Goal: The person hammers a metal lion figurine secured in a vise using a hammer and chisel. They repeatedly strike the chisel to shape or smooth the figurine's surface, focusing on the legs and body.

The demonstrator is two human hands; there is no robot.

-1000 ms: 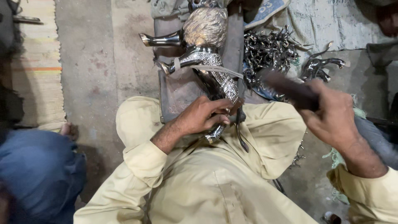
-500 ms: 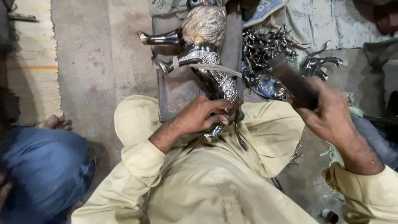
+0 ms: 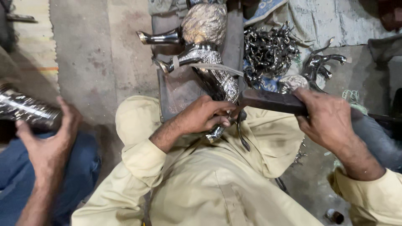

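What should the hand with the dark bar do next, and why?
Probably tap the bar down lightly. The right hand holds it with its end right at the silver metal figure, where the left hand grips and steadies the piece on the block.

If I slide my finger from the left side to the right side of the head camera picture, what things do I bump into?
Another person's hand holding a shiny metal piece → the left hand on the silver metal figure → the dark hammer head → the right hand.
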